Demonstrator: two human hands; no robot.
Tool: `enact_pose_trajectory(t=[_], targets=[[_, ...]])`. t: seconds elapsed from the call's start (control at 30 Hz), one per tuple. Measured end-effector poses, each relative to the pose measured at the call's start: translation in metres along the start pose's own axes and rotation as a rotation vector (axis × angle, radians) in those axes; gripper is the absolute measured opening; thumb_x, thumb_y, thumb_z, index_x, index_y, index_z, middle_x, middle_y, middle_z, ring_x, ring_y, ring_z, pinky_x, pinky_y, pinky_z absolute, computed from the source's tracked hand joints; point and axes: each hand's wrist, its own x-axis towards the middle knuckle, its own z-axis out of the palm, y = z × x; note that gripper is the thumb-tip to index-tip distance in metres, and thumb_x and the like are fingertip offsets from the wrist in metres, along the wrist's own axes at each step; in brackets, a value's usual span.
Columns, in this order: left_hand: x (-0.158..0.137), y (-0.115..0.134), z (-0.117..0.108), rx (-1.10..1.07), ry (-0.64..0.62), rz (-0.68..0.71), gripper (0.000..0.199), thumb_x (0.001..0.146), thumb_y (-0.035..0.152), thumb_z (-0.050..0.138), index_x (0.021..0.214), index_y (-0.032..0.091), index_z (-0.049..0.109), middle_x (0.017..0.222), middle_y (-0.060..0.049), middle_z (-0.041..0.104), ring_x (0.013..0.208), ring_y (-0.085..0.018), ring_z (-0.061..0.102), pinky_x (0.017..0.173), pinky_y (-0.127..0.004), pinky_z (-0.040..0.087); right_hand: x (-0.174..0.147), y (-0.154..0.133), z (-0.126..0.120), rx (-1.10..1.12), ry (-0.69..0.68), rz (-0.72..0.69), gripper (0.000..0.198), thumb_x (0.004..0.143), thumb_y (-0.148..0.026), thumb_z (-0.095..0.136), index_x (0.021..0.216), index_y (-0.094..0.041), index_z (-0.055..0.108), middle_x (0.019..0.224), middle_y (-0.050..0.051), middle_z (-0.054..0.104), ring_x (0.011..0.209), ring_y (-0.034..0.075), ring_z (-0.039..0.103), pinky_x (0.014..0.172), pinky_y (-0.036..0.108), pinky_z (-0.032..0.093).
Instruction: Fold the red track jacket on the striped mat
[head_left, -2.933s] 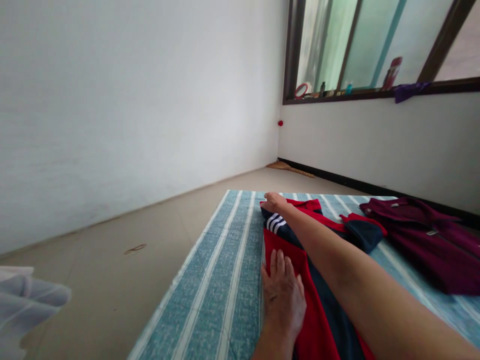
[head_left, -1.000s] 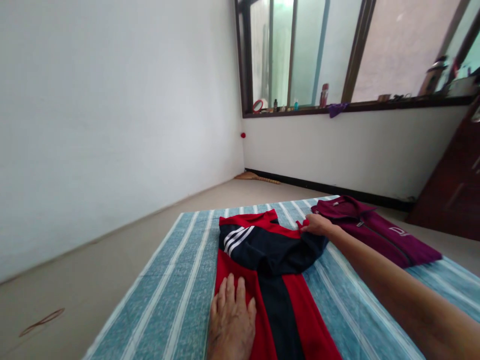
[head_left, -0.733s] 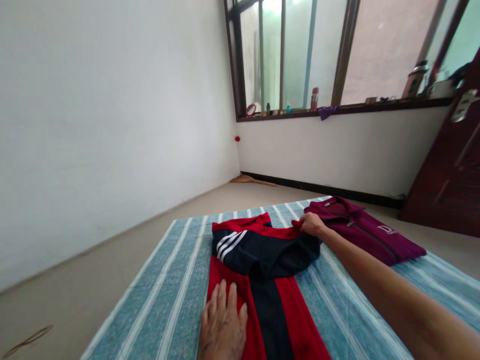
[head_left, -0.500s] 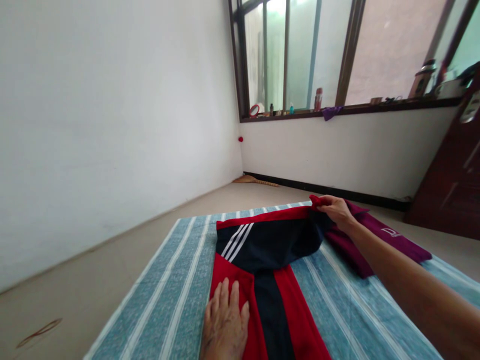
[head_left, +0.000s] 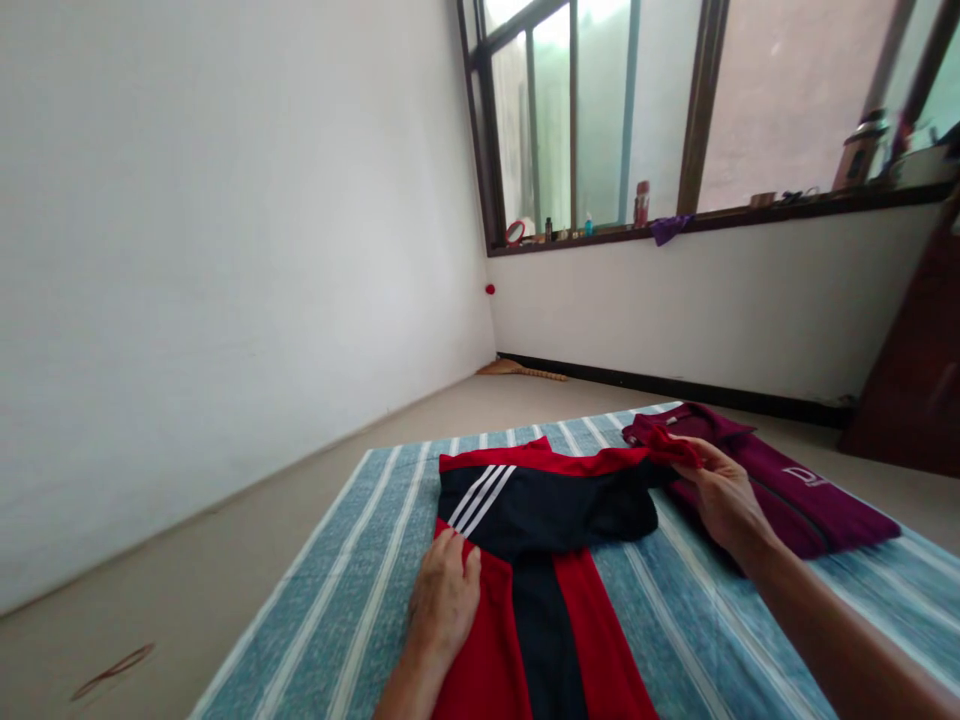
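Note:
A red and navy sports shirt [head_left: 547, 520] with three white stripes lies spread on a teal and white striped mat [head_left: 360, 590]. My left hand [head_left: 444, 598] presses flat on the shirt's red left side, near its edge. My right hand [head_left: 724, 495] pinches the red end of the shirt's right sleeve, held just above the mat beside a maroon jacket [head_left: 780, 480]. The sleeve's navy part lies folded across the shirt's upper body.
The maroon zip jacket lies at the mat's far right corner. Bare floor [head_left: 225, 560] runs along the mat's left side to a white wall. A window sill [head_left: 675, 225] carries bottles and a purple cloth. A dark wooden door [head_left: 915, 370] stands at the right.
My right hand went from the shirt's left shoulder to its right sleeve, lifted the sleeve end out toward the jacket, then brought it lower and nearer. My left hand stayed pressed on the shirt.

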Motion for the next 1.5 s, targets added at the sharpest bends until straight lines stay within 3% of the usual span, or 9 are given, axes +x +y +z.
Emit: enact_pose_trajectory(t=[0.3,0.5,0.63,0.73,0.83,0.93,1.13,1.23,1.5], targets=[[0.075,0.024,0.031,-0.022,-0.136,0.036,0.063,0.093,0.049,0.029,0.143,0.012,0.035,0.154,-0.013,0.025,0.143,-0.026,0.019,0.113,-0.045,0.022,-0.016,0.017,-0.012,0.174,-0.009,0.168,0.021,0.072,-0.027,0.055,0.089,-0.024,0.066,0.102,0.007,0.071,0.103,0.029,0.063,0.087,0.045,0.051],[0.080,0.025,0.042,-0.029,-0.218,0.022,0.077,0.088,0.061,0.028,0.147,0.012,0.024,0.156,-0.015,0.017,0.144,-0.029,0.014,0.112,-0.050,0.017,-0.009,0.011,-0.040,0.045,0.105,0.201,0.052,0.082,-0.037,0.037,0.132,-0.026,0.050,0.131,0.010,0.058,0.124,0.030,0.051,0.088,0.049,0.050],[0.084,0.024,0.035,-0.028,-0.192,0.040,0.085,0.083,0.065,0.035,0.148,0.013,0.021,0.157,-0.016,0.012,0.144,-0.030,0.009,0.113,-0.051,0.015,-0.008,0.008,-0.044,-0.074,0.063,0.127,0.063,0.089,-0.059,0.022,0.137,-0.023,0.042,0.125,0.014,0.060,0.110,0.032,0.061,0.077,0.046,0.054],[0.093,0.022,0.034,-0.031,-0.170,0.061,0.092,0.080,0.070,0.036,0.149,0.010,0.019,0.157,-0.017,0.008,0.144,-0.030,0.005,0.113,-0.048,0.012,-0.007,0.010,-0.043,-0.204,0.128,0.166,0.067,0.079,-0.065,0.048,0.133,-0.024,0.043,0.108,0.011,0.066,0.083,0.027,0.069,0.059,0.036,0.056],[0.101,0.020,0.039,-0.043,-0.184,0.067,0.094,0.080,0.073,0.033,0.148,0.009,0.022,0.156,-0.019,0.011,0.144,-0.031,0.007,0.113,-0.050,0.014,-0.005,0.008,-0.043,-0.291,0.210,0.260,0.081,0.057,-0.033,0.078,0.130,-0.028,0.044,0.098,0.008,0.068,0.067,0.024,0.069,0.051,0.030,0.054],[0.105,0.020,0.042,-0.067,-0.200,0.083,0.094,0.078,0.074,0.036,0.145,0.009,0.028,0.154,-0.020,0.020,0.143,-0.033,0.016,0.111,-0.051,0.019,-0.004,0.002,-0.047,-0.385,0.170,0.317,0.065,0.049,-0.018,0.073,0.111,-0.024,0.057,0.090,0.009,0.070,0.063,0.023,0.067,0.052,0.031,0.054],[0.111,0.006,0.022,-0.106,-0.024,0.048,0.046,0.093,0.041,0.040,0.130,0.015,0.049,0.146,-0.012,0.041,0.137,-0.020,0.032,0.111,-0.031,0.023,-0.004,0.012,-0.055,-0.805,0.010,0.223,0.035,0.062,-0.026,0.056,0.096,-0.019,0.062,0.078,0.006,0.071,0.063,0.022,0.066,0.056,0.032,0.050],[0.126,-0.014,0.012,-0.113,0.047,-0.146,0.035,0.096,0.031,0.041,0.124,0.014,0.052,0.134,-0.014,0.051,0.125,-0.024,0.045,0.106,-0.041,0.033,-0.008,0.011,-0.047,-1.300,-0.055,0.060,0.030,0.077,-0.034,0.051,0.100,-0.021,0.064,0.082,0.007,0.071,0.081,0.027,0.068,0.068,0.035,0.048],[0.174,-0.045,0.023,-0.176,-0.108,-0.421,0.028,0.089,0.038,0.058,0.105,0.015,0.061,0.103,-0.006,0.064,0.090,-0.019,0.063,0.078,-0.037,0.053,-0.024,-0.005,-0.020,-1.864,-0.317,0.127,0.037,0.085,-0.043,0.053,0.115,-0.022,0.057,0.103,0.011,0.069,0.093,0.032,0.066,0.066,0.036,0.044]])
